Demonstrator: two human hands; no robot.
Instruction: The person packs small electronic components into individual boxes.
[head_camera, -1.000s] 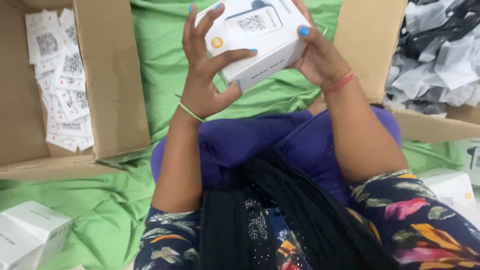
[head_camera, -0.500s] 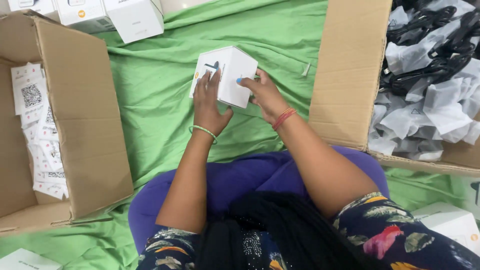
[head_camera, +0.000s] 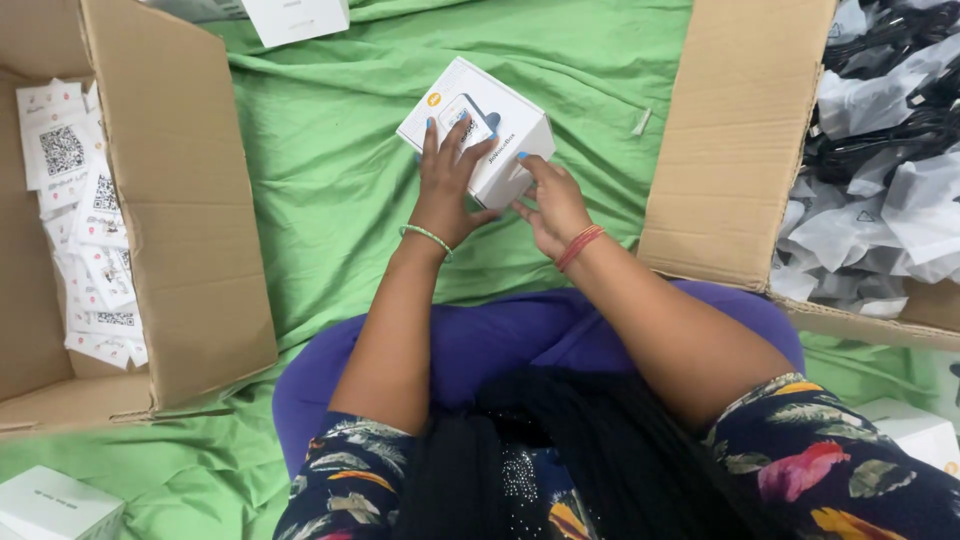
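- Head view: left hand and right hand both clamp the small white box, held closed above the green cloth.
- Done: box looks shut, flaps in.
- Left, my read: setting it down; leaflet carton and bagged-cable carton sit open either side.

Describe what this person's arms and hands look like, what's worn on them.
Left hand: blue-painted nails, thin green bangle at the wrist. Right hand: blue nails, red thread bracelets. Forearms bare; short dark floral-print sleeves cover the upper arms.
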